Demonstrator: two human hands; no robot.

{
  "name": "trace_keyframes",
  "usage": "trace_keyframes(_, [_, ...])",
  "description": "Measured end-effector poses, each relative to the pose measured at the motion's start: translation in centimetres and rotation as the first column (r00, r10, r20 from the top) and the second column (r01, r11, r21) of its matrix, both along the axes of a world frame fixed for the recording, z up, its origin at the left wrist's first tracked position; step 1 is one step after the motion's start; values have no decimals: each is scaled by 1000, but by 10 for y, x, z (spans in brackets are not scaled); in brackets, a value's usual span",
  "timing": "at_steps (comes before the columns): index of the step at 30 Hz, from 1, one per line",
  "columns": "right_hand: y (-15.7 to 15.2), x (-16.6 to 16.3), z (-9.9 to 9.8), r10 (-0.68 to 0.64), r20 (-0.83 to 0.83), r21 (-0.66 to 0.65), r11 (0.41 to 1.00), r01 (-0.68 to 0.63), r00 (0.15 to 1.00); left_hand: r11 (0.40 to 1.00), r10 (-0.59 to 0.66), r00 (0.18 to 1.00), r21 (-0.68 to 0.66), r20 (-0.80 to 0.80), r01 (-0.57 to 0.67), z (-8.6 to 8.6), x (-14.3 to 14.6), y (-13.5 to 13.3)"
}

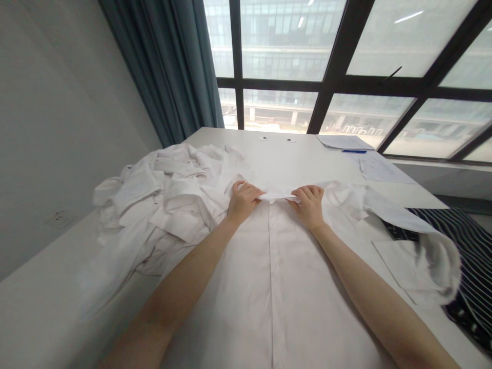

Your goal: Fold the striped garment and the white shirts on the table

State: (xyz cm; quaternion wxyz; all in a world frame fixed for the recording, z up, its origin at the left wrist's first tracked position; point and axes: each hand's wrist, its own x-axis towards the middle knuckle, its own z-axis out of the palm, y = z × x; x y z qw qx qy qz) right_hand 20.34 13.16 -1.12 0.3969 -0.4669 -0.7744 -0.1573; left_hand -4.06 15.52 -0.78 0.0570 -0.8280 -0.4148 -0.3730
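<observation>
A white button-front shirt [249, 277] lies spread on the table, its placket running down the middle towards me. My left hand [245, 201] pinches the left end of the shirt's collar [277, 196]. At the collar's other end, my right hand [308, 205] grips it in the same way, thumb below and fingers on top. One sleeve [426, 230] stretches out to the right and bends back near the table's edge. On the left, part of the shirt blurs into the other white cloth, so its border there is hard to tell.
A heap of crumpled white garments [177, 189] covers the table's left side. Dark striped cloth [472, 256] lies at the right. Farther back are paper sheets [346, 142], a blue pen [354, 151] and the white table [284, 161], with a window and blue curtain [172, 66] behind.
</observation>
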Motion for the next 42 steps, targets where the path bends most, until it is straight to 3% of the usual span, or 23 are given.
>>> trace_keyframes(3, [6, 1, -3, 36, -206, -30, 999, -43, 978, 1000, -11, 1000, -5, 11, 11, 0, 1, -1])
trace_keyframes(8, [13, 4, -6, 67, -463, -112, 985, -133, 884, 990, 108, 981, -110, 158, -91, -1, 5, 1])
trace_keyframes(12, [10, 4, -5, 47, -468, -218, 961, -167, 883, 982, 150, 965, -147, 215, -120, -2, 6, 5])
trace_keyframes(16, [6, 3, -1, -72, -465, -292, 953, -76, 882, 977, 177, 950, -159, 259, -139, -2, 5, 7])
trace_keyframes(24, [2, -2, 6, -167, -536, -284, 959, 10, 828, 974, 191, 932, -175, 309, -142, -3, 7, 7])
trace_keyframes(42, [1, -2, 3, -137, -567, -257, 966, -16, 812, 965, 207, 908, -227, 363, -129, -2, 7, 5])
